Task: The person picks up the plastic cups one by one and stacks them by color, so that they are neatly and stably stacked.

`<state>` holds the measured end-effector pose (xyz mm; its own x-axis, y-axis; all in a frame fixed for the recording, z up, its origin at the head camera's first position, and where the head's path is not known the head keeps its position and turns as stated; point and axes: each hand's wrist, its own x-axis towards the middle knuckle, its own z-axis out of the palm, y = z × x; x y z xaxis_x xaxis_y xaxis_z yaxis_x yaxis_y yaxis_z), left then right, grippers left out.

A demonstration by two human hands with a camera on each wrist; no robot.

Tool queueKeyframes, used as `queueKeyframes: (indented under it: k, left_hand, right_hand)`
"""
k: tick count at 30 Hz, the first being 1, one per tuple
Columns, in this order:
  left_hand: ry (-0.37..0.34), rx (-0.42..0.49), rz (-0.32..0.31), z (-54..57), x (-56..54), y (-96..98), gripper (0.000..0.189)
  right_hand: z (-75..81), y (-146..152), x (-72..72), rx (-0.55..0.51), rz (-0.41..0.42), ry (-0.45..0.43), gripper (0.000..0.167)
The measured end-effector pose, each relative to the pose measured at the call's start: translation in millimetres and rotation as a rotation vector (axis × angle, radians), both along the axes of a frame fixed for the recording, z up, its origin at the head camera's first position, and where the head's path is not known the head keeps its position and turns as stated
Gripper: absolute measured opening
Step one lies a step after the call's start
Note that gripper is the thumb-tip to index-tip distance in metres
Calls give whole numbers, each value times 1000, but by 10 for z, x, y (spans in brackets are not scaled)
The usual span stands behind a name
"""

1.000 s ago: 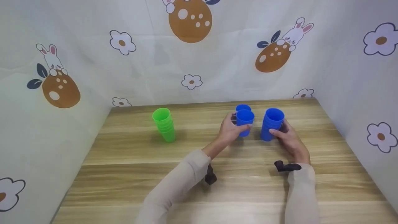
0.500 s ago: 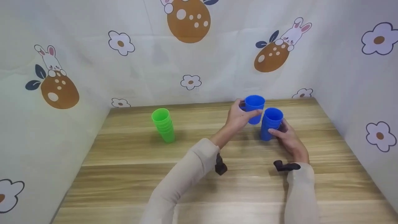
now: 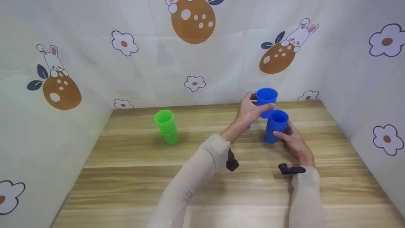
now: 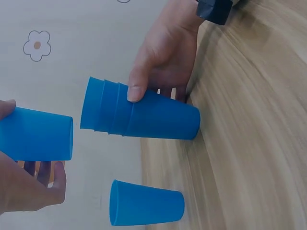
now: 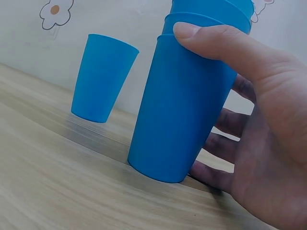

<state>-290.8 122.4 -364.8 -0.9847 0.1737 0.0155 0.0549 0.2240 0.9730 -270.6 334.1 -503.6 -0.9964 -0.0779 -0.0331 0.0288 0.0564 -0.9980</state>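
My left hand (image 3: 249, 110) grips a single blue cup (image 3: 266, 103) in the air, up and slightly left of a stack of nested blue cups (image 3: 272, 131). In the left wrist view a gap shows between the held cup (image 4: 43, 134) and the stack's rim (image 4: 91, 103). My right hand (image 3: 295, 141) holds that stack upright on the table, its thumb across the front and fingers behind, as the right wrist view shows. Another blue cup (image 5: 103, 79) stands alone on the table to the left; in the head view my left hand hides most of it.
A stack of nested green cups (image 3: 167, 128) stands on the left part of the wooden table (image 3: 126, 183). Patterned cloth walls (image 3: 152, 69) rise behind the table and along both sides.
My left hand has lifted its blue cup up and to the right, from in front of the lone cup to above the stack. The right hand has stayed on the stack.
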Motion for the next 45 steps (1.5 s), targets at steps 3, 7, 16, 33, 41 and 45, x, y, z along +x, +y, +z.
queueKeyframes:
  k: [3,7,16,33,41,45]
  left_hand:
    - [20,-16,-9,48,1,58,71]
    - [40,-32,-36,74,21,133,70]
    - [50,-67,-85,36,44,245,69]
    - [51,-58,-96,-94,7,301,72]
    - [90,-15,-98,-168,-57,182,77]
    - [91,0,-108,-210,-122,70,73]
  right_hand:
    - [0,3,-2,-5,-6,6,87]
    - [-13,8,-4,-19,-14,8,85]
    - [-8,7,-6,5,14,-30,91]
    - [-2,-2,-5,-2,19,-22,90]
    - [-27,3,-13,-47,10,3,87]
    - [-36,10,-22,-28,8,5,88]
